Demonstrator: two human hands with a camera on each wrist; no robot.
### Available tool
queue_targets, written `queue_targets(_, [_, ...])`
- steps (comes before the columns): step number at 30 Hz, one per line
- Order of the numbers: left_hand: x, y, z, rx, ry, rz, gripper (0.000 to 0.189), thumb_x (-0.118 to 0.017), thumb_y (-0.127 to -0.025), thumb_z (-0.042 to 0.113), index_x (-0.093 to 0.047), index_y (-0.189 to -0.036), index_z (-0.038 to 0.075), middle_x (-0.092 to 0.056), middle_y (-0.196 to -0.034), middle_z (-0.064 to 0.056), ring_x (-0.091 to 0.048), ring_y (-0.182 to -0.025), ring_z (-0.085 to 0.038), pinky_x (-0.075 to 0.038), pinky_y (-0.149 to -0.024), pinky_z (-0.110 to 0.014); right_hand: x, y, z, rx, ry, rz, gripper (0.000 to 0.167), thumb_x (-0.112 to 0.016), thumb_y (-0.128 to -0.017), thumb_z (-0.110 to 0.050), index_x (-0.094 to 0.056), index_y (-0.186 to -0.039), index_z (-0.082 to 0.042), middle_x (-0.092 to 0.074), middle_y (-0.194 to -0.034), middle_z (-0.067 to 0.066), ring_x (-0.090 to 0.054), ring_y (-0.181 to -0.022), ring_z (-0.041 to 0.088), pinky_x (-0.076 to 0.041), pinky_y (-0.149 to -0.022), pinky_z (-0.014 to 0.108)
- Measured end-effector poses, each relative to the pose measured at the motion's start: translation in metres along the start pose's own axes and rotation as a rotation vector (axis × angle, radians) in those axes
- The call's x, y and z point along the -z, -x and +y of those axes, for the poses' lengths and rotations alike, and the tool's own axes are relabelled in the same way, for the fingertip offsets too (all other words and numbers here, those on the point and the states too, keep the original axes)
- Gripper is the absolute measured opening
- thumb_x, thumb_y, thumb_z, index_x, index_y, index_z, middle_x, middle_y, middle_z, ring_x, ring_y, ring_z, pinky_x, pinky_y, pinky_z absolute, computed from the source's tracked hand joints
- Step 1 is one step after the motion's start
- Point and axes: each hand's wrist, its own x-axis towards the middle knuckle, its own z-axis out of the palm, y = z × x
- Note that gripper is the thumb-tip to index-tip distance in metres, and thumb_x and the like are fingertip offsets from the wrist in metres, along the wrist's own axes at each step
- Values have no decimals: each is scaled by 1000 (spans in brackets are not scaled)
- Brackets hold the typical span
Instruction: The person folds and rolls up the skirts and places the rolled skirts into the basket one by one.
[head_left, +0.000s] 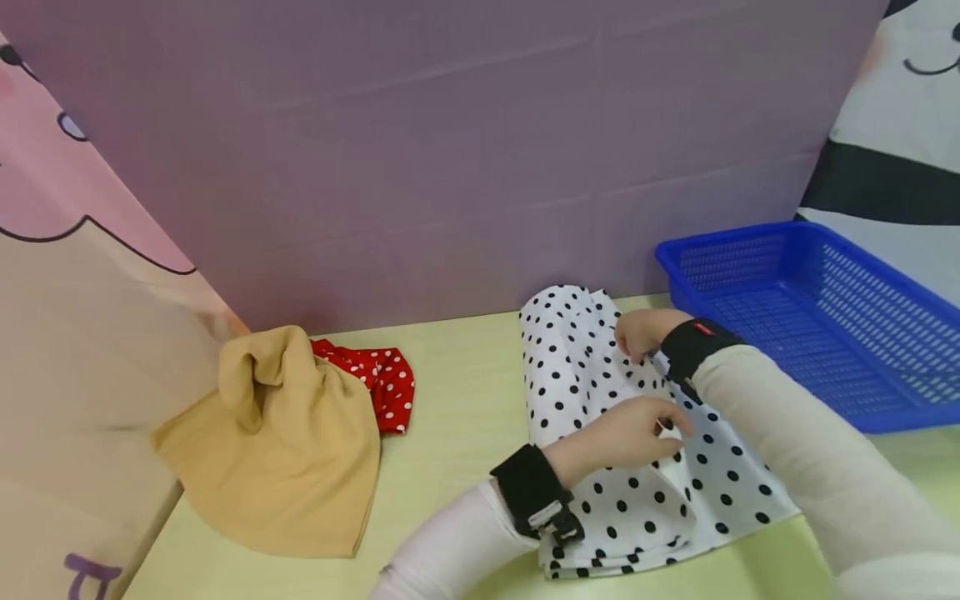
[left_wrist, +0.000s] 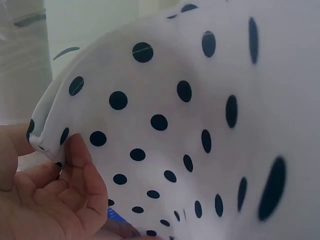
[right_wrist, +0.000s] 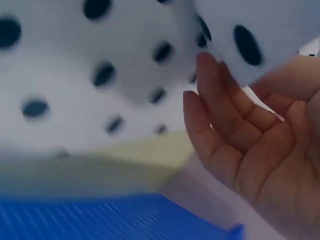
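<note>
From where I watch, the left hand [head_left: 626, 433] pinches a folded edge of the white cloth with black dots [head_left: 566, 375], thumb and fingertips closed on the fabric. The right hand [head_left: 648, 333] is farther back, holding the cloth between fingers and thumb; the fabric covers much of the thumb in the right wrist view, so I read that grip as a pinch without seeing all of it. Each wrist wears a black band [head_left: 528, 492] below a pale sleeve [head_left: 810, 450]. The dotted cloth lies on the right half of the pale yellow worktop [head_left: 457, 392], reaching from near the back edge toward the front, partly folded over itself, its lower right part spread flat. Just beside it, toward the back right corner, I have a blue basket [head_left: 810, 333] with slotted walls. Well apart, by the left edge, a tan cloth [head_left: 300, 475] lies bunched at its top, partly covering a red cloth with white dots [head_left: 393, 387]. A purple backdrop [head_left: 450, 167] rises behind the back edge.
</note>
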Motion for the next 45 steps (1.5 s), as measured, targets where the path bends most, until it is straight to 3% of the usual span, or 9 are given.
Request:
queue_targets(5, [-5, -3, 1, 35, -20, -40, 21, -59, -92, 11, -66, -112, 12, -60, -87, 8, -47, -64, 3, -40, -59, -8, -17, -20, 10, 66, -90, 186, 23, -61, -85, -13, -60, -102, 1, -60, -99, 16, -57, -83, 26, -48, -72, 37])
queue_targets(10, [-13, 0, 0, 87, -50, -132, 21, -58, -92, 11, -66, -111, 13, -61, -90, 8, -48, -66, 2, -41, -59, -9, -26, -34, 25, 87, -158, 363, 25, -63, -86, -15, -63, -100, 6, -63, -102, 23, -59, -92, 33, -46, -86, 47])
queue_targets(15, [-18, 16, -11, 258, -100, -266, 15, -61, -88, 8, -67, -100, 14, -56, -81, 8, -49, -61, -3, -41, -56, -15, -31, -35, 30, 76, -218, 312, 20, -68, -82, -15, -66, -94, 1, -62, -89, 14, -56, -79, 24, -47, -73, 37])
queue_targets(21, [0, 52, -26, 326, -206, -339, 13, -62, -84, 2, -65, -85, 15, -56, -80, 8, -52, -68, -6, -43, -60, -17, -27, -34, 17, 87, -384, 169, 15, -64, -85, -14, -60, -94, -2, -52, -73, 2, -49, -60, 11, -43, -57, 24])
queue_targets(29, [25, 83, -44, 401, -263, -380, 16, -60, -85, 1, -62, -78, 15, -54, -77, 5, -47, -64, -9, -41, -58, -21, -38, -49, 11, 22, -477, 391, 24, -64, -88, -14, -61, -97, 8, -64, -77, 12, -58, -64, 13, -46, -60, 24])
queue_targets(33, [34, 91, -45, 358, -202, -302, 17, -60, -87, 6, -59, -73, 16, -52, -72, 5, -46, -60, -8, -39, -55, -20, -41, -53, 9, -30, -671, 385, 41, -65, -88, -17, -52, -112, 14, -62, -91, 16, -60, -70, 12, -49, -64, 22])
queue_targets(39, [57, 97, -29, 207, -55, -51, 12, -57, -90, 9, -64, -81, 13, -52, -69, 8, -42, -58, -5, -37, -56, -17, -28, -50, 6, 1, -873, 263, 20, -55, -94, -15, -46, -83, 0, -47, -72, 2, -47, -66, 11, -45, -64, 25])
queue_targets(43, [73, 104, -9, 142, 16, 142, 13, -56, -87, 6, -67, -91, 12, -57, -76, 6, -39, -55, -6, -36, -58, -18, -1, -36, 1, 85, -904, 243, 29, -50, -97, -18, -49, -112, 6, -52, -100, 10, -50, -93, 21, -47, -90, 40])
queue_targets(45, [77, 107, 0, 107, 44, 245, 16, -54, -87, 5, -67, -95, 12, -62, -87, 4, -44, -62, -7, -40, -64, -19, 15, -26, -1, 125, -886, 233, 27, -50, -97, -19, -49, -111, 4, -50, -99, 10, -49, -93, 21, -46, -91, 42])
